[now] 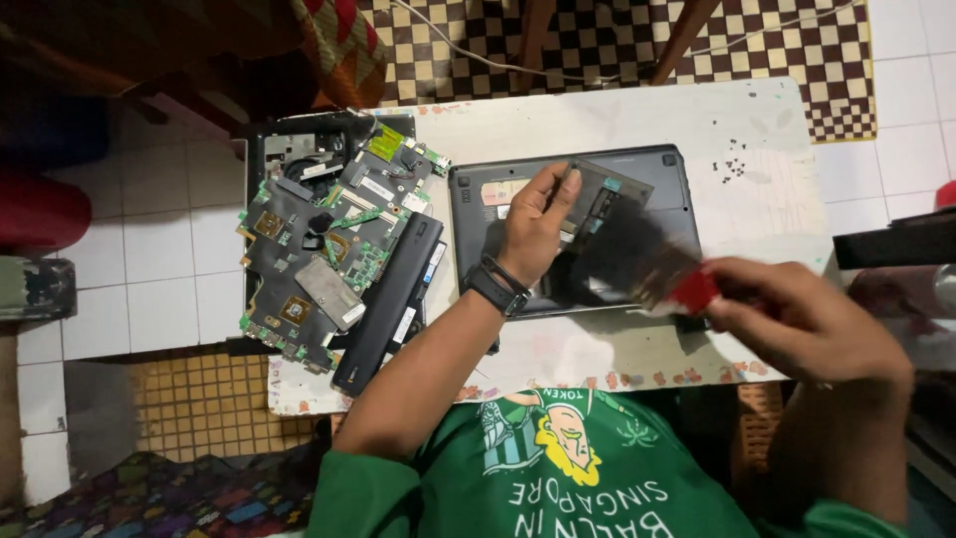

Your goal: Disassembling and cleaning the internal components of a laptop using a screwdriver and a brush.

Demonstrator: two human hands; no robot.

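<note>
My left hand [535, 224] grips a cover panel [597, 194] above the open laptop base [478, 214]; my right hand [797, 324] clasps a brush [647, 264] sweeping it, circuit boards [324, 259] lying left.

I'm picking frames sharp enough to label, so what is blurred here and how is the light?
Head view: the brush in the right hand is smeared by motion blur; the left hand, the panel it holds and the circuit boards stay fairly sharp; light is dim and even, with dark corners and no strong glare on the table.
</note>
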